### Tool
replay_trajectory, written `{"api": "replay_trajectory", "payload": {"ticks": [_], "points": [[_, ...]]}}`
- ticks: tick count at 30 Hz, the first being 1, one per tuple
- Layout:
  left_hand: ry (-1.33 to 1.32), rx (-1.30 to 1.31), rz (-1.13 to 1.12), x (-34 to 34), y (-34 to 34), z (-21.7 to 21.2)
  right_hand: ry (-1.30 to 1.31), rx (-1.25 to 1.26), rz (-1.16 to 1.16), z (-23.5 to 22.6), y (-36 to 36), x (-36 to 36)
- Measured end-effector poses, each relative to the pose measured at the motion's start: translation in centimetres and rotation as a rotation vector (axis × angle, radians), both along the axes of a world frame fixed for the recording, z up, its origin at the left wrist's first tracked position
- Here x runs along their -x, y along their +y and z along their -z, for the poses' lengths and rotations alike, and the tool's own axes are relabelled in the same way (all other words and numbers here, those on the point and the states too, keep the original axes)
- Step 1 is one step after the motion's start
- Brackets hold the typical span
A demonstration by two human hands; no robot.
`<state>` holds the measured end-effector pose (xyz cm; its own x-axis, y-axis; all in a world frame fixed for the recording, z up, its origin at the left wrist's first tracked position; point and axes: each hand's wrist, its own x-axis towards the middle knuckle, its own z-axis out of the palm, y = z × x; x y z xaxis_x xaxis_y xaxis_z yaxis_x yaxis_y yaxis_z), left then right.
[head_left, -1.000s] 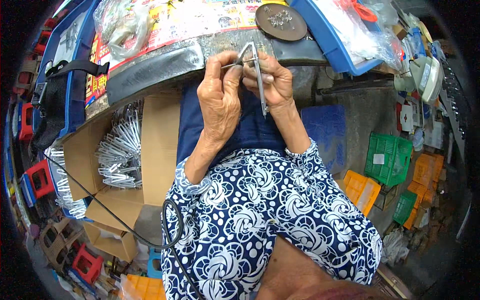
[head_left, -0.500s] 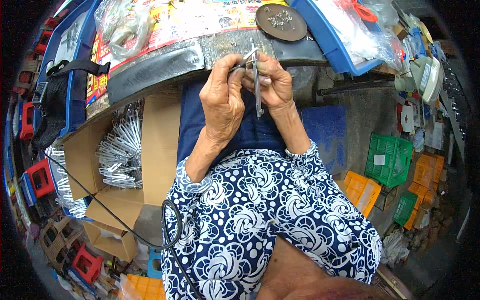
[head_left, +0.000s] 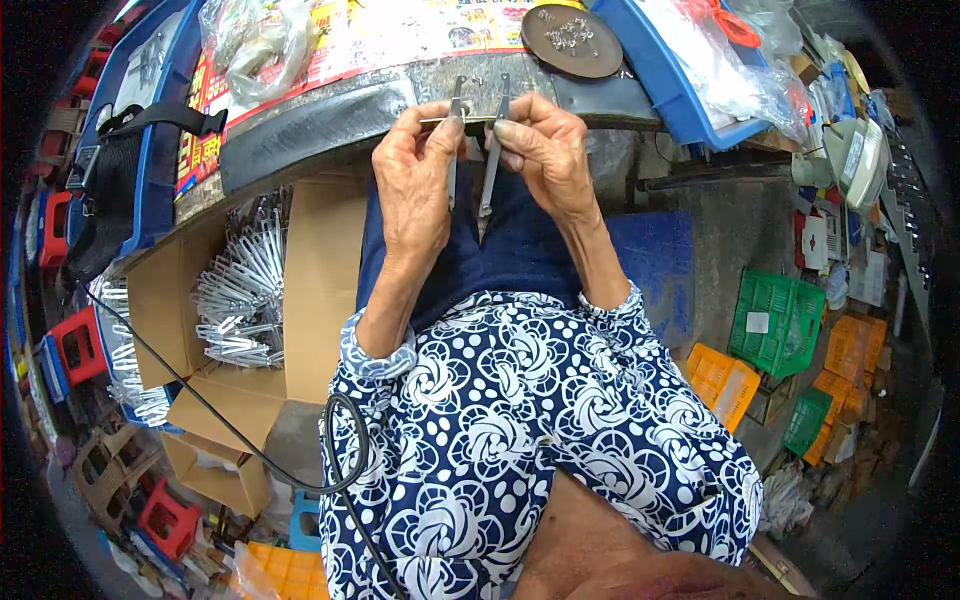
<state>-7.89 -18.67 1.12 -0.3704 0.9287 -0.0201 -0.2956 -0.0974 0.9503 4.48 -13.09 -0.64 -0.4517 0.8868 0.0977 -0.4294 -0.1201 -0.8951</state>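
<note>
My left hand (head_left: 418, 180) and my right hand (head_left: 548, 158) are raised side by side in front of the workbench edge (head_left: 330, 115). Together they hold a small metal assembly: two flat grey metal strips (head_left: 490, 165) hang down between the hands, joined at the top by a thin cross pin (head_left: 455, 119). My left thumb and fingers pinch the left strip and the pin. My right fingers grip the right strip near its top. A round brown dish (head_left: 572, 40) with small shiny metal parts sits on the bench just beyond my right hand.
An open cardboard box (head_left: 300, 270) at my left holds several finished metal pieces (head_left: 235, 295). A blue tray (head_left: 690, 100) with plastic bags lies at the right of the bench. Green crates (head_left: 775, 320) and orange crates (head_left: 722, 378) stand on the floor at right.
Both hands have shifted slightly, and the two strips that were held close together now hang spread apart with the pin across their tops.
</note>
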Motion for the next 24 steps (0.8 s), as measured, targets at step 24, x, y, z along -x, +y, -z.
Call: {"api": "replay_trajectory", "payload": {"ticks": [24], "points": [[0.139,-0.050,0.030,-0.7,-0.5,-0.1,-0.378,-0.255,0.051,-2.0,-1.9,-0.7]]}}
